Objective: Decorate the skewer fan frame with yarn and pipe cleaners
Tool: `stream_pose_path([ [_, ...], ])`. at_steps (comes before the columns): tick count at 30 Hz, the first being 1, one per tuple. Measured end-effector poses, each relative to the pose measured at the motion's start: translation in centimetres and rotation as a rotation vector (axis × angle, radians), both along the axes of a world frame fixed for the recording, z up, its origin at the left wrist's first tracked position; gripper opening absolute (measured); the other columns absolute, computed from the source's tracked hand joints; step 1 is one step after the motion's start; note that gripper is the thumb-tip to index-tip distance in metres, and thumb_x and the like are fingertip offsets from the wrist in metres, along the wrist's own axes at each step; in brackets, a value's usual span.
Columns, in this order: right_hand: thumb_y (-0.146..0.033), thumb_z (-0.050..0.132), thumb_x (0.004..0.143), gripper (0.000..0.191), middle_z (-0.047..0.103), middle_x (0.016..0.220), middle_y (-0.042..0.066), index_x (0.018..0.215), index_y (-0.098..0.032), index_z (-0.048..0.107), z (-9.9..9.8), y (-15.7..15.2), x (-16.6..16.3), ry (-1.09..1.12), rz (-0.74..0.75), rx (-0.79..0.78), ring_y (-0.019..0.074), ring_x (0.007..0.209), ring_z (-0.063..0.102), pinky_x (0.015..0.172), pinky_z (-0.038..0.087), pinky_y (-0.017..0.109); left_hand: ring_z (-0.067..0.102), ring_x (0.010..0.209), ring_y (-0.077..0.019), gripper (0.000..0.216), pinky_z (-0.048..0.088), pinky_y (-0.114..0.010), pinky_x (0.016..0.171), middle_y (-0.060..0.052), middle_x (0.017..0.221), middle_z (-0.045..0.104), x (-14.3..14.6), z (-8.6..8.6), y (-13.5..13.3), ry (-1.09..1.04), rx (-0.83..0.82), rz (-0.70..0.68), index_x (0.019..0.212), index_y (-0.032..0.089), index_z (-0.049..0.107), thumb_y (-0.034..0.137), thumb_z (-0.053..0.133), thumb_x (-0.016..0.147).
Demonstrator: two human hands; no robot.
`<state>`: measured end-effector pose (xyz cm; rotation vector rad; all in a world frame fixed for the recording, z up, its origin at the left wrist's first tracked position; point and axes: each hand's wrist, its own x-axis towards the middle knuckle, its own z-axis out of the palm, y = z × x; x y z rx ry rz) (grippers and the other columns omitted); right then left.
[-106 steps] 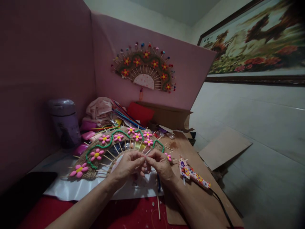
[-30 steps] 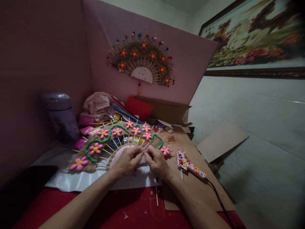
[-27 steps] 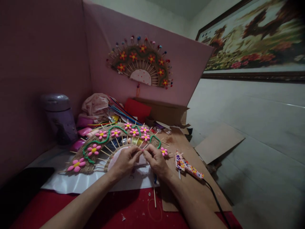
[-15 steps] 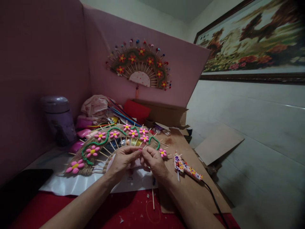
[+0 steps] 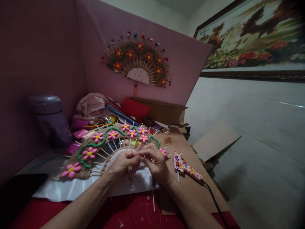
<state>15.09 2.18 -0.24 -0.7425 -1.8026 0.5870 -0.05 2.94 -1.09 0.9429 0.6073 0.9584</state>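
Before the flowered fan, the left hand and right hand pinched closed, any contents hidden, exposing more of its dotted centre than half a second earlier.

The half-round twine-and-stick fan, trimmed with pink flowers and green cord, lies on white sheeting, arc facing far.

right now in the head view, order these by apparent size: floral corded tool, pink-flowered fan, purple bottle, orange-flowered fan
Largest to smallest:
Pink-flowered fan
Orange-flowered fan
Purple bottle
Floral corded tool
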Motion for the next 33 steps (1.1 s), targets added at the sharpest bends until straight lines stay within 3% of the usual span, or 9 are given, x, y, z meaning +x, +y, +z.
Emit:
stream_pose_path([
  [7, -0.013, 0.056, 0.080, 0.010, 0.052, 0.081, 0.003, 0.086, -0.018, 0.063, -0.2, 0.2, 0.2, -0.059, -0.062, 0.117, 0.0150, 0.077, 0.052, 0.066, 0.042, 0.027, 0.036, 0.039, -0.0029, 0.037, 0.025, -0.015, 0.034, 0.002, 0.052, 0.048, 0.0, 0.0, 0.1, -0.024, -0.149, -0.028, 0.059, 0.010, 0.054, 0.035, 0.081, 0.053],
  [15, -0.017, 0.053, 0.084, 0.017, 0.056, 0.088, 0.005, 0.099, -0.018, 0.061, -0.1, -0.1, 0.2, -0.078, -0.024, 0.130, 0.0165, 0.084, 0.053, 0.072, 0.043, 0.029, 0.030, 0.036, -0.0036, 0.029, 0.021, -0.016, 0.032, 0.005, 0.043, 0.041, -0.2, 0.2, 0.1, -0.035, -0.051, -0.059, 0.060, 0.012, 0.054, 0.032, 0.076, 0.062],
  [21, -0.019, 0.053, 0.085, 0.009, 0.058, 0.083, 0.005, 0.087, -0.018, 0.062, 0.1, -0.4, -0.1, -0.053, -0.039, 0.122, 0.0158, 0.082, 0.054, 0.071, 0.043, 0.027, 0.030, 0.036, -0.0041, 0.028, 0.021, -0.017, 0.032, 0.004, 0.044, 0.041, -0.3, 0.4, -0.1, -0.043, 0.015, -0.062, 0.059, 0.013, 0.053, 0.031, 0.074, 0.064],
  [27, -0.027, 0.053, 0.085, 0.014, 0.058, 0.080, 0.003, 0.085, -0.018, 0.064, -0.3, 0.3, 0.3, 0.044, 0.044, -0.069, 0.0144, 0.077, 0.055, 0.069, 0.043, 0.027, 0.034, 0.038, -0.0047, 0.024, 0.024, -0.017, 0.033, 0.003, 0.049, 0.044, -0.4, 0.7, -0.2, -0.040, 0.047, -0.080, 0.063, 0.012, 0.054, 0.030, 0.069, 0.069],
  [33, -0.032, 0.060, 0.080, 0.015, 0.060, 0.074, 0.002, 0.079, -0.017, 0.064, -0.6, 1.1, 0.9, 0.056, 0.134, -0.215, 0.0129, 0.069, 0.054, 0.063, 0.043, 0.025, 0.038, 0.038, -0.0050, 0.027, 0.026, -0.016, 0.032, 0.002, 0.049, 0.047, -0.4, 0.5, -0.1, -0.010, -0.007, -0.065, 0.063, 0.012, 0.054, 0.030, 0.074, 0.064],
])
